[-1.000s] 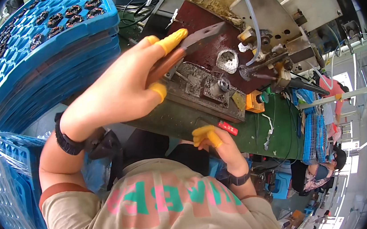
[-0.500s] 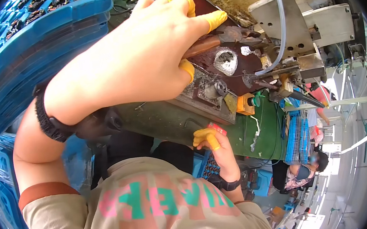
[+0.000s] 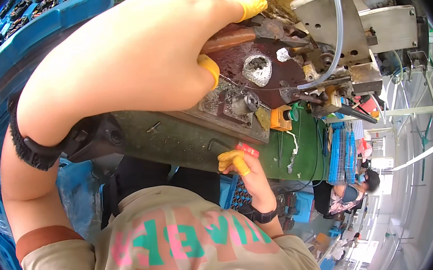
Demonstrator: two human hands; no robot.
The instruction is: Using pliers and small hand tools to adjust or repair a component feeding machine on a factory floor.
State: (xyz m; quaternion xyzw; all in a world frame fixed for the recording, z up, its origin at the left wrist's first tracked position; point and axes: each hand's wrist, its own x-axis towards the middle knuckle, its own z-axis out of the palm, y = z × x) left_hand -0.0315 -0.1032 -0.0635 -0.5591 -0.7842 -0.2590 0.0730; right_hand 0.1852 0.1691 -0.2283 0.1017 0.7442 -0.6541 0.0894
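Observation:
My left hand (image 3: 180, 38) reaches from the left across the bench with yellow finger covers on its fingertips. Its index finger is stretched out and its thumb stands apart, so the hand is open. Pliers with brown-orange handles (image 3: 227, 40) lie beside the fingers, jaws toward a metal fixture (image 3: 334, 27). A thin line like a wire runs near the thumb; whether the thumb touches it is unclear. My right hand (image 3: 241, 165), also with yellow covers, is at the bench's near edge with curled fingers. A red object (image 3: 248, 150) is against it; anything inside the fingers is hidden.
A round silvery dish (image 3: 257, 70) with dark contents sits on the dark plate, near a metal cylinder (image 3: 245, 102) and an orange box (image 3: 280, 118). A hex key (image 3: 218, 143) lies on the green bench (image 3: 175, 139). Blue trays (image 3: 72, 13) stack at left. Another person (image 3: 347, 195) sits beyond.
My left hand has moved slightly farther up the picture, past the pliers. The view has shifted a little, moving the bench leftward. My right hand keeps its curled pose beside the red object.

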